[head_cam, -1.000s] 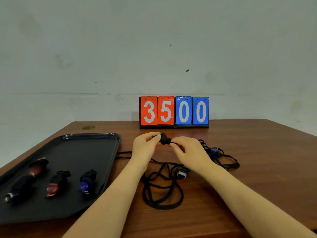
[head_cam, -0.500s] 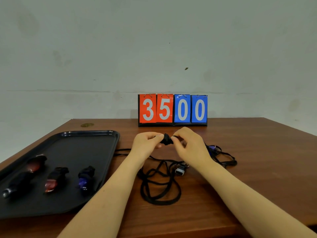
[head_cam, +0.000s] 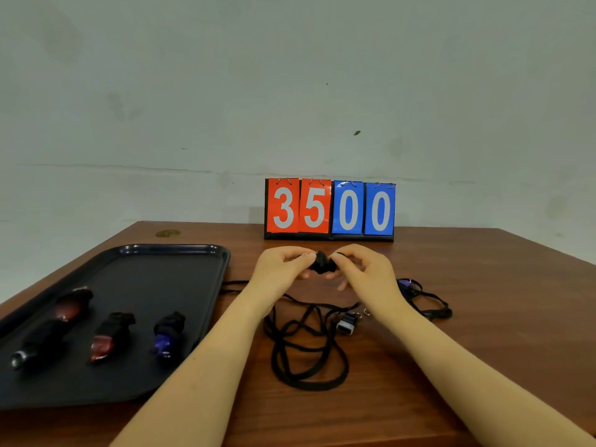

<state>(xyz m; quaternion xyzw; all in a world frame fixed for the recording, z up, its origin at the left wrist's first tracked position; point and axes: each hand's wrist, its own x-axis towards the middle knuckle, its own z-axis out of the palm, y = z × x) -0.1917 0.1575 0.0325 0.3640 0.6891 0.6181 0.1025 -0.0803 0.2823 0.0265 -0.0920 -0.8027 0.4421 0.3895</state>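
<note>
Centre frame, above a wooden bench (head_cam: 483,317), a person's left hand (head_cam: 283,269) and right hand (head_cam: 364,269) each pinch one end of a small black cord bundle (head_cam: 322,263), fingers curled around it and holding it just clear of the wood. Below the wrists, loose black cord (head_cam: 306,359) sprawls in overlapping loops beside a small silver-faced fitting (head_cam: 345,325). A second cord (head_cam: 425,301) lies at the right. Four wrapped bundles (head_cam: 167,333) rest on the black tray (head_cam: 174,250) at lower left, and a scoreboard (head_cam: 329,209) reads 3500 behind. The likely risk is that a slackened pinch lets the windings spring open. A forearm brushing the loops could also tangle the two cords together.
</note>
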